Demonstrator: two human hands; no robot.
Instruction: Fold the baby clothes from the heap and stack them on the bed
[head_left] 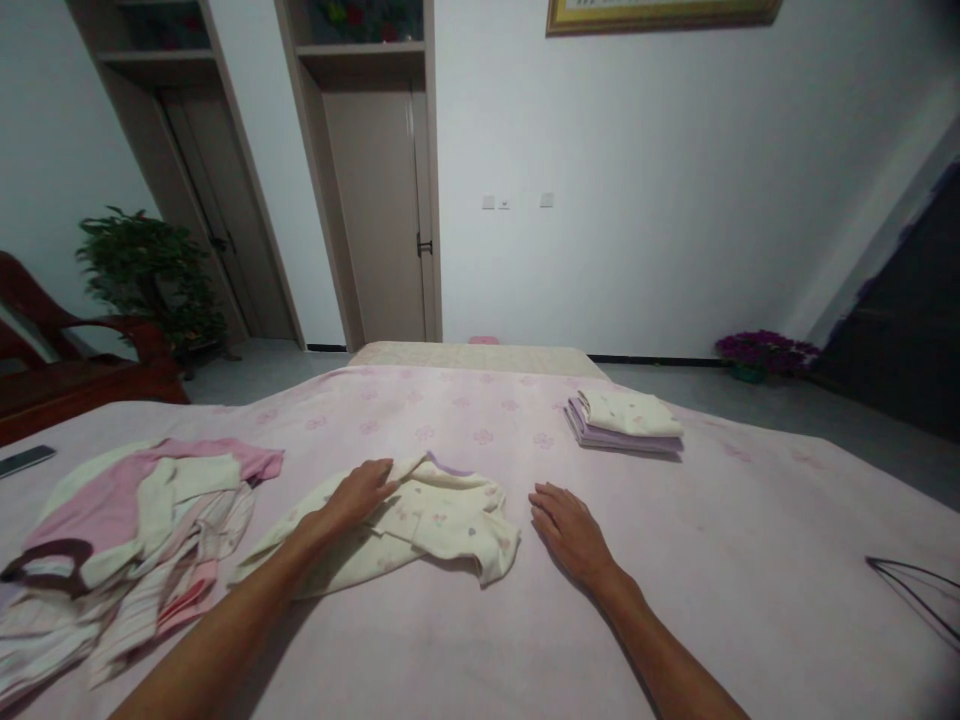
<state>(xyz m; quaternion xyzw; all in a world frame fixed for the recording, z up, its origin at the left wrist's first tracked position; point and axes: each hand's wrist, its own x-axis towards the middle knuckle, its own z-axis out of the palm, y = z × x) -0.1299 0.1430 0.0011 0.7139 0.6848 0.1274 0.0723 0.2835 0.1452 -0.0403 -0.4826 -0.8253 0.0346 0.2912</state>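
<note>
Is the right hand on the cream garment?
No, the right hand rests on the bedspread beside the cream garment; the left hand touches it.

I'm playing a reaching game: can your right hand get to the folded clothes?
Probably yes: your right hand lies on the pink bedspread, with nothing between it and the folded clothes just ahead.

Readable text: none in view.
Gold-framed picture (660,12): cut off by the top of the view, beyond the far end of the pale pink flowered bedspread (735,560); no lettering can be made out.
White wall switch plates (504,201): beyond the bedspread; tiny marks, too small to read.
Slim black phone (26,461): on the bedspread's left side; nothing legible.
Cream flowered cotton garment (442,525): on the bedspread; no tag can be read.
</note>
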